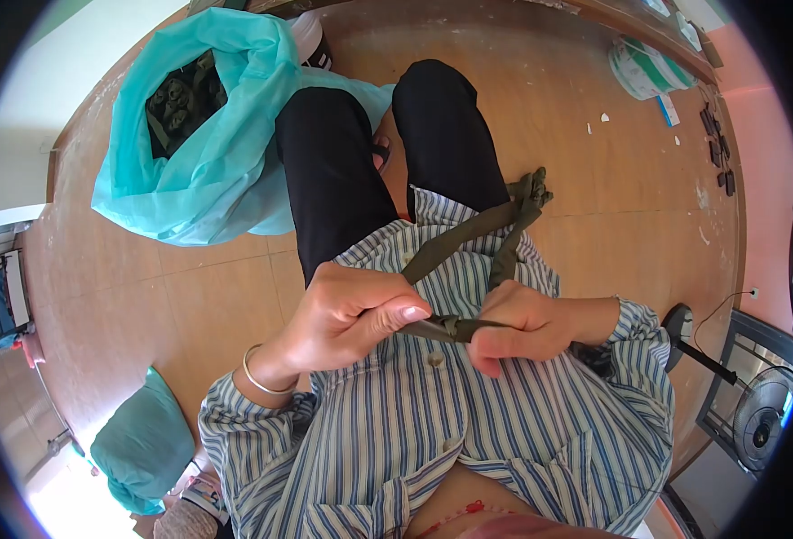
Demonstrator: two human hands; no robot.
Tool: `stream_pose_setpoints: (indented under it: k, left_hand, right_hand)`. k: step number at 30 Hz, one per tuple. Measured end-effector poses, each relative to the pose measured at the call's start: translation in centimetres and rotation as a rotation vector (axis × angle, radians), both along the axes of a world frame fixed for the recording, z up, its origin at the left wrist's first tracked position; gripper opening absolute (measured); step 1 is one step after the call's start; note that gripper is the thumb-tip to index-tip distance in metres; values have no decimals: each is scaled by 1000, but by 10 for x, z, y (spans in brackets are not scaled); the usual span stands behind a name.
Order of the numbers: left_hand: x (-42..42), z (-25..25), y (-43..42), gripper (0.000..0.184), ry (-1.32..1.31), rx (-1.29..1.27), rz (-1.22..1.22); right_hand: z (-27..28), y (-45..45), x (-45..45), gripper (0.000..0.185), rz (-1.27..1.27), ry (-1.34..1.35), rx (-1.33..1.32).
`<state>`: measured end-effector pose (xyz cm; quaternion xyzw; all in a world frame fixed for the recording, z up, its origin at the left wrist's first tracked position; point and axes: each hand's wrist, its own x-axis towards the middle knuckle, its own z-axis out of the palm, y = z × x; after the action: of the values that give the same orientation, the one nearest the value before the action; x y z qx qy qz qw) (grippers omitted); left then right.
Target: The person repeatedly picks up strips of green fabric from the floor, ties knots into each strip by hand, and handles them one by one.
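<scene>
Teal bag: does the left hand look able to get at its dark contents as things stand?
Probably, once free: the teal bag is open beside the left leg, and nothing visible covers the dark contents. For now, though, the left hand grips the olive strap.

One head-worn camera looks steeply down and forward over the striped shirt [387,422] and dark trousers [333,162] to the floor [625,202]; left hand [347,314] and right hand [527,328] appear close, near centre; wide, dark-edged field.
</scene>
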<state>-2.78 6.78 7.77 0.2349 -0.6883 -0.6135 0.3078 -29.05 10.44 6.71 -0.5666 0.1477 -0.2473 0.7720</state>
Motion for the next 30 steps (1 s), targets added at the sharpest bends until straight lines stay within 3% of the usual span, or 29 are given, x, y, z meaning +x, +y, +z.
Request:
stream_pose_setpoints:
  k: [7, 11, 17, 21, 26, 27, 28, 30]
  left_hand:
    - [3, 3, -16, 10, -114, 83, -108]
    - [-18, 1, -13, 7, -97, -242, 67]
    - [-16, 23, -4, 7, -169, -292, 54]
    - [-7, 23, 0, 10, -94, -150, 83]
    - [19, 7, -15, 14, -147, 152, 25]
    - [26, 6, -18, 15, -171, 201, 1]
    - [38, 8, -23, 16, -190, 194, -24]
    - [73, 11, -34, 19, -238, 138, -140]
  right_hand:
    - [5, -21, -6, 34, 7, 193, -156]
    - [12, -21, -6, 27, -320, 350, -441]
    - [24, -23, -11, 22, -252, 306, -534]
    - [27, -20, -13, 21, -369, 291, -944]
    - [27, -29, -22, 22, -410, 355, -817]
    - [33, -31, -25, 21, -448, 391, -688]
    - [42, -34, -30, 21, -488, 426, -563]
    - [53, -40, -60, 21, -472, 351, -562]
